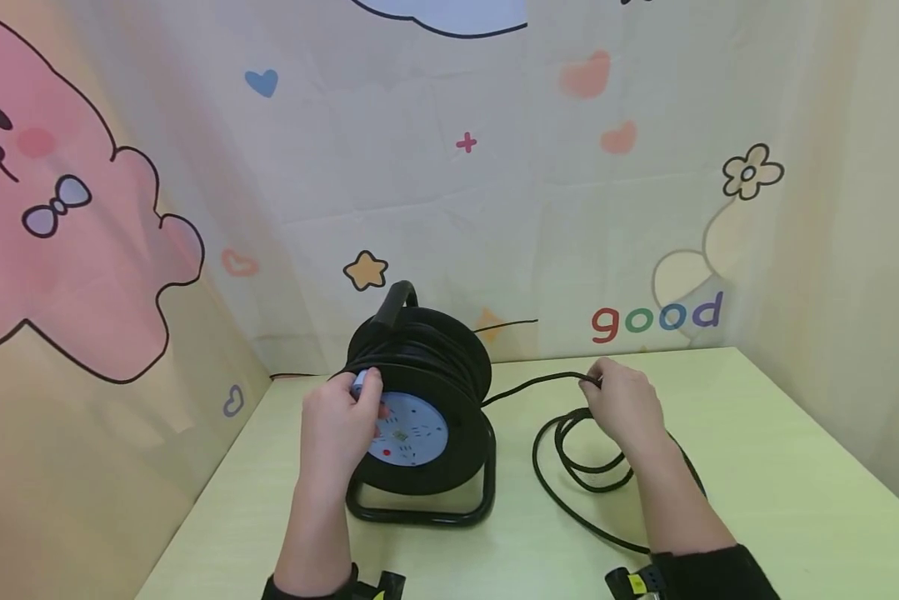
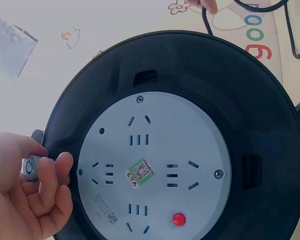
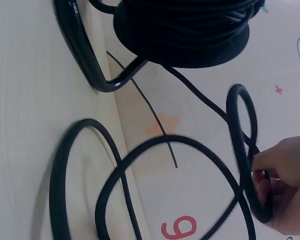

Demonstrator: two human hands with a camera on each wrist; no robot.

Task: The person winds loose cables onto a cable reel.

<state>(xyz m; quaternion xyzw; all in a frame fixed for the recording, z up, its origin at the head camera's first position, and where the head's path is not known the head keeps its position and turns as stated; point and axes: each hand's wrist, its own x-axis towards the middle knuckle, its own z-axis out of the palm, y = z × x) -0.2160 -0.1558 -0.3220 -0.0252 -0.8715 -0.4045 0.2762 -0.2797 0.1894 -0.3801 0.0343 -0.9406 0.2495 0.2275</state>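
A black cable reel (image 1: 466, 433) stands on the table, its socket panel (image 2: 155, 195) facing the person. My left hand (image 1: 342, 421) grips the small grey-blue crank knob (image 2: 31, 167) at the left edge of the reel's disc, fingers curled round it. Off to the reel's right, my right hand (image 1: 629, 404) pinches the black cable (image 1: 539, 381), which runs from the drum to the fingers. Loose loops of the same cable (image 3: 110, 172) hang below that hand and lie on the tabletop. More cable is wound round the drum, under the reel's carrying handle (image 1: 397, 304).
The pale table (image 1: 749, 442) ends against a printed curtain (image 1: 434, 208) with hearts, a star and the word "good". A bent black tube stand (image 1: 419, 518) holds the reel up. A thin dark line (image 1: 505, 326) shows on the curtain behind the reel.
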